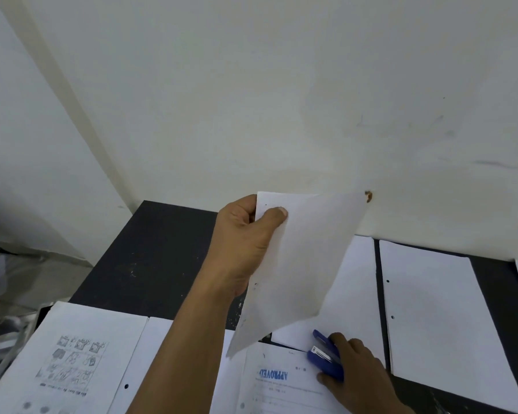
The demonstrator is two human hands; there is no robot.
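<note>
My left hand [243, 243] pinches the top corner of a blank white sheet [299, 264] and holds it up above the black table [150, 258]; the thumb lies on the sheet's front. My right hand [356, 375] grips a blue stapler [326, 357] low at the front right, over a printed page stamped "APPROVED" in blue [272, 377]. The lifted sheet hides part of the table behind it.
Punched white sheets [437, 318] lie stacked at the right, more blank paper [353, 294] in the middle. A page with printed drawings [72, 363] lies at the front left. A white wall [251, 100] rises right behind the table. The floor shows at far left.
</note>
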